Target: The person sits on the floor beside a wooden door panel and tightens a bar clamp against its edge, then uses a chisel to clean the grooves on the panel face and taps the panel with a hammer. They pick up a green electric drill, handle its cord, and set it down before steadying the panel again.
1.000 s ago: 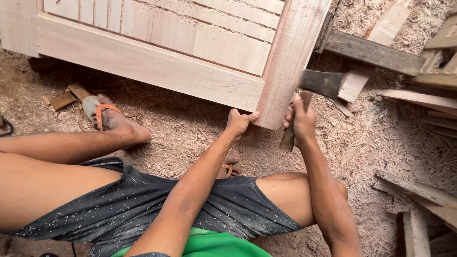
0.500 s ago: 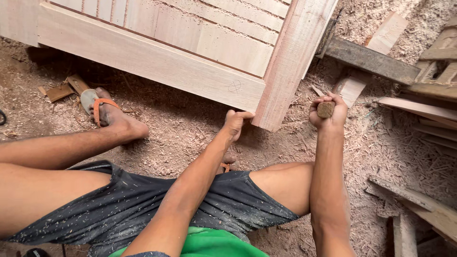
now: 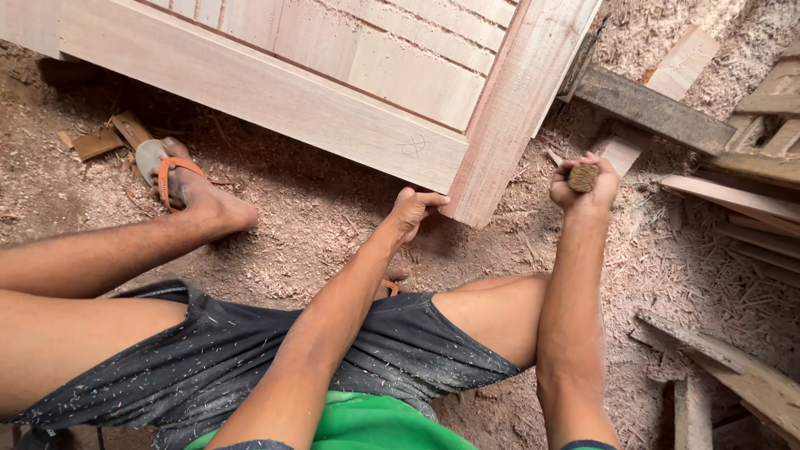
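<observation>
Your right hand (image 3: 583,179) was closed around a round wooden handle (image 3: 583,177) at right of centre, end-on to the camera, just right of the door frame's corner (image 3: 467,200), which your left hand (image 3: 414,212) gripped from below.

The left hand (image 3: 414,210) reaches forward on a straight arm, thumb and fingers (image 3: 433,200) pinching the bottom corner of the wooden door frame (image 3: 500,125). To the right of that corner, the right hand (image 3: 583,179) is raised, fist closed around a round wooden handle (image 3: 583,177).
</observation>
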